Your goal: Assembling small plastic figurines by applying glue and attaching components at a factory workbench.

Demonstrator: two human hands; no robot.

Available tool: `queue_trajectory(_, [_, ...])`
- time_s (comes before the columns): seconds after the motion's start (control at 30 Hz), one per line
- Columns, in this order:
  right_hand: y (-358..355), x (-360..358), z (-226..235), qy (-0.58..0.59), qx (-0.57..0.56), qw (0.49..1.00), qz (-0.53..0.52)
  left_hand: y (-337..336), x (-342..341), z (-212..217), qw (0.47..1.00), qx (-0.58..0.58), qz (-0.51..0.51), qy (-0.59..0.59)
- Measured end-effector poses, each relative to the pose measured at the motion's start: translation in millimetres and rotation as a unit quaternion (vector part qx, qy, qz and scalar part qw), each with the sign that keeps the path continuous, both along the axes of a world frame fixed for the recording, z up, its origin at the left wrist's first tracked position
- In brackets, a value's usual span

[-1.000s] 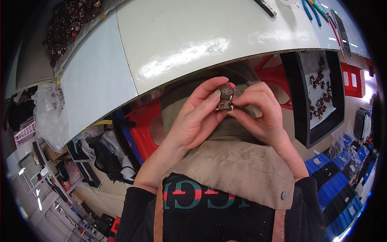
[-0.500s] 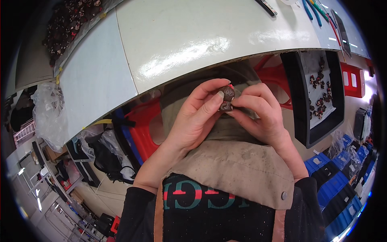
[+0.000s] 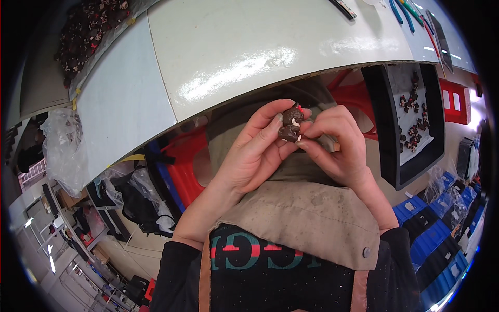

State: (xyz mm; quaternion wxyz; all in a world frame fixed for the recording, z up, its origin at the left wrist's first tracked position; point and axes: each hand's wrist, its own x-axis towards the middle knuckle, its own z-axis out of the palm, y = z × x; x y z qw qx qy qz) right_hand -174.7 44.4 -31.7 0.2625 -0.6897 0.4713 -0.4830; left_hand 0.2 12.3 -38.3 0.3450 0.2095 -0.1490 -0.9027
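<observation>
A small dark brown figurine [image 3: 291, 127] with cream and red details is held above my lap, just off the table's near edge. My left hand [image 3: 254, 145] grips it between thumb and fingers from the left side. On the other side, my right hand [image 3: 337, 143] is closed in a pinch at the lower part of the figurine, by a small cream-coloured spot. Whether the right fingertips hold the figurine itself or a tiny part is too small to tell.
The white table [image 3: 228, 47] stretches ahead. A pile of similar dark figurines [image 3: 88, 36] lies at far left. To the right, a black tray [image 3: 387, 156] holds several more on white paper. Pliers [image 3: 403, 15] and other tools lie at the far right. Blue crates [image 3: 426, 234] stand lower right.
The figurine has been turned in my left hand, so cream details now show on it. My right fingers remain close against its lower side.
</observation>
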Motion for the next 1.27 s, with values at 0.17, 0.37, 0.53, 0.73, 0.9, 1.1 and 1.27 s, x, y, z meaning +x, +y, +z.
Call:
queue_trajectory(0.17, [-0.1, -0.9, 1.0, -0.003, 0.007, 1.0, -0.006, -0.9, -0.7, -0.6, 1.0, 0.016, -0.007, 0.0])
queue_trajectory(0.37, [1.0, 1.4, 0.7, -0.009, 0.013, 1.0, -0.006, -0.3, 0.9, -0.7, 1.0, 0.029, -0.008, -0.001])
queue_trajectory(0.53, [1.6, 2.3, 1.2, -0.008, 0.017, 1.0, -0.005, 0.0, 1.5, -1.1, 0.999, 0.037, -0.009, -0.001])
queue_trajectory(0.73, [-0.1, -0.1, 0.0, -0.007, 0.011, 1.0, -0.002, -1.5, -0.3, 0.3, 0.999, 0.049, -0.005, 0.002])
queue_trajectory(0.9, [-1.3, -4.7, 1.4, -0.003, 0.017, 1.0, 0.001, -4.4, -4.6, -0.9, 0.998, 0.056, -0.009, 0.019])
queue_trajectory(1.1, [-7.9, -19.7, 8.7, -0.049, 0.04, 0.998, 0.009, -2.0, 0.1, -2.0, 1.0, 0.003, -0.012, -0.018])
queue_trajectory(1.27, [-25.3, -58.5, 28.6, -0.005, 0.029, 0.992, -0.12, -3.8, 4.9, 0.7, 0.991, -0.051, -0.077, -0.096])
